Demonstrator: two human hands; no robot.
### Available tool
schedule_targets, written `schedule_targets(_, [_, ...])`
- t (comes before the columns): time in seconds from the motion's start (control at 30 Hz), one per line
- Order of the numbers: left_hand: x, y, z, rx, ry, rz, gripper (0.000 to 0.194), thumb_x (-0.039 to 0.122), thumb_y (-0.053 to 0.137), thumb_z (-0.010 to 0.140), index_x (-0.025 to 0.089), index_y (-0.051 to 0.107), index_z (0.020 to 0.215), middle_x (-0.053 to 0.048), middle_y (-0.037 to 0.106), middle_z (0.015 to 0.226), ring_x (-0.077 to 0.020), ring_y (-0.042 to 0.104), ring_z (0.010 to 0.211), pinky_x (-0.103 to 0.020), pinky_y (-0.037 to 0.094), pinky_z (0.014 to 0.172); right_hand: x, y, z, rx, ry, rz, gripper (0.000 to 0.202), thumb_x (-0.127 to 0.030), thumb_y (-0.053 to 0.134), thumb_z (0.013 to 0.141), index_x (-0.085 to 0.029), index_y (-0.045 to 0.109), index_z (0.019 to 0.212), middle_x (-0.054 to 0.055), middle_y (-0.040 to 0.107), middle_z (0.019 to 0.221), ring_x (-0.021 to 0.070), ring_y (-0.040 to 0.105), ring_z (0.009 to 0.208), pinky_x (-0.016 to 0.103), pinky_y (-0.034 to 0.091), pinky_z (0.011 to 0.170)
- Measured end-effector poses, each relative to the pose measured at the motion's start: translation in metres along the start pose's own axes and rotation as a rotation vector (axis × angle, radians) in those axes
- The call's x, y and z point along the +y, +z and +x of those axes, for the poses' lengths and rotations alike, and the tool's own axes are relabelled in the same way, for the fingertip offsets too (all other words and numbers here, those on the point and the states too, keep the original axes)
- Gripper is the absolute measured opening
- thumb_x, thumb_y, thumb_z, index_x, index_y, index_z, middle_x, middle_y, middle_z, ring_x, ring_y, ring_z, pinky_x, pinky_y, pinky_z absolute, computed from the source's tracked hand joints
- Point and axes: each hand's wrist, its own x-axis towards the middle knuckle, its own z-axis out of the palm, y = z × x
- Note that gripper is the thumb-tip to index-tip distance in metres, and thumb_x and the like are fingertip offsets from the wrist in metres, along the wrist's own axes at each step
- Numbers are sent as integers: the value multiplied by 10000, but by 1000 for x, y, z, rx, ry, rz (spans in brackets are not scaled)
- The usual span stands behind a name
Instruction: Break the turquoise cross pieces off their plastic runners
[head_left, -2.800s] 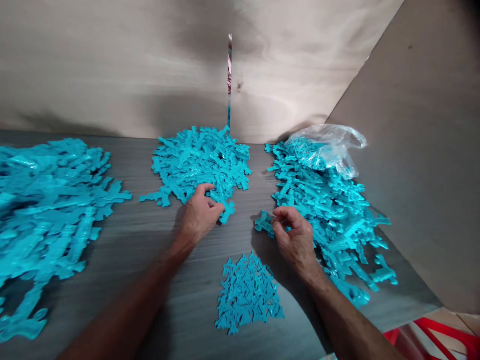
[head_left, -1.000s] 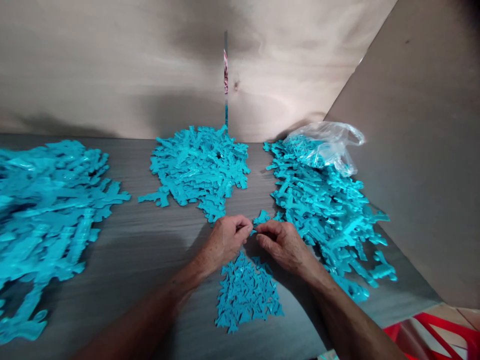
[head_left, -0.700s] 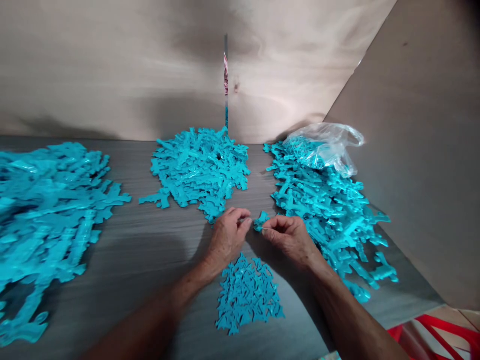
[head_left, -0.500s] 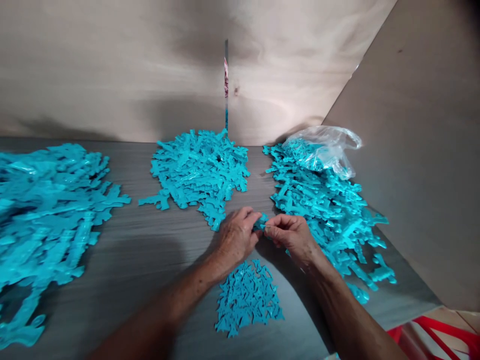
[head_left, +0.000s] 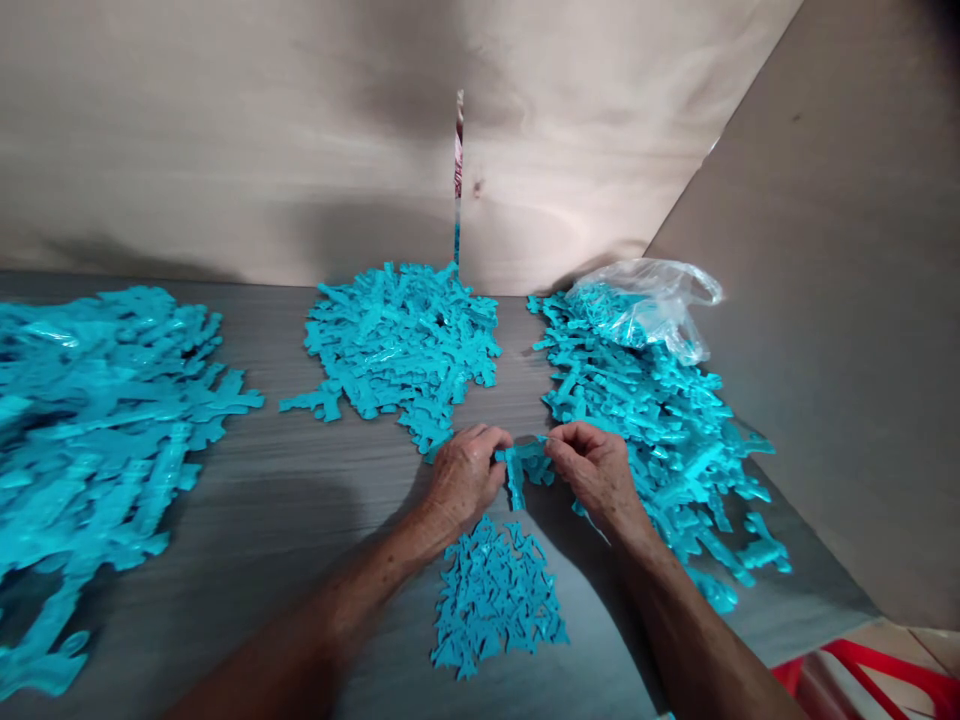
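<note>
My left hand (head_left: 469, 470) and my right hand (head_left: 592, 465) meet near the middle of the grey table (head_left: 300, 510), each pinching one side of a turquoise piece (head_left: 516, 475). One strip of that piece hangs down beside my left fingertips; another part reaches toward my right fingertips. Just below lies a small pile of turquoise bits (head_left: 499, 600). Beyond my hands is a heap of turquoise pieces (head_left: 397, 345), and a second heap (head_left: 645, 410) lies close to the right of my right hand.
At the left is a large turquoise heap (head_left: 97, 420). A clear plastic bag (head_left: 660, 300) rests on the right heap. Wooden panels (head_left: 225, 140) stand behind and to the right, the back one with a narrow slot. Something red (head_left: 885, 665) shows at the lower right.
My hands have moved slightly apart, and more of the turquoise piece shows between them, with one strip now hanging down.
</note>
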Motion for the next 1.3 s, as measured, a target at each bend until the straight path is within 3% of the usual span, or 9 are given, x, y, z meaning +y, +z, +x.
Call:
schedule_targets(0.23, [-5,1,0,47,-338,-751,409,175,661,683,130,648,1089,-1,669,780,-136,614,665,-241,477,604,0,0,-1,-77,25,47,160,-326,688,680,-170,664,660,-20,581,564,109,459,518,236,347,497])
schedule_targets(0.4, [7,-5,-2,48,-487,-948,460,79,653,599,137,689,1054,31,655,735,-99,579,618,-214,469,594,-1,1,-3,-156,26,52,131,-290,672,698,-162,678,672,-25,576,584,99,446,535,232,340,517])
schedule_targets(0.6, [12,-5,-4,29,-498,-1138,316,117,701,620,112,666,934,-7,669,799,-98,612,639,-232,507,634,1,2,-4,-144,-5,-23,127,-273,648,721,-162,656,660,-34,547,586,101,425,556,240,336,540])
schedule_targets(0.9, [14,-7,-8,15,-569,-1166,180,206,715,664,142,629,809,5,649,713,-124,654,595,-249,523,585,3,6,-7,-176,12,-43,146,-285,650,754,-164,647,672,-17,568,604,108,454,563,247,352,553])
schedule_targets(1.07, [8,-5,-6,128,-529,-1032,149,163,641,685,146,691,824,32,644,607,-99,589,503,-209,481,515,2,6,-7,-156,9,50,111,-274,673,736,-178,669,682,-10,593,620,124,493,582,261,385,581])
schedule_targets(1.23, [8,-9,-9,99,-380,-817,243,129,576,718,173,730,900,34,662,587,-105,570,476,-201,437,469,3,6,-6,-142,-180,52,75,-209,691,713,-211,712,641,45,679,860,215,604,959,305,450,812])
schedule_targets(1.3, [10,-9,-11,59,-329,-830,255,120,586,715,173,725,922,31,672,616,-100,581,490,-197,439,476,5,7,-7,-206,-163,69,64,-217,694,723,-218,726,668,50,695,886,223,616,959,325,460,818])
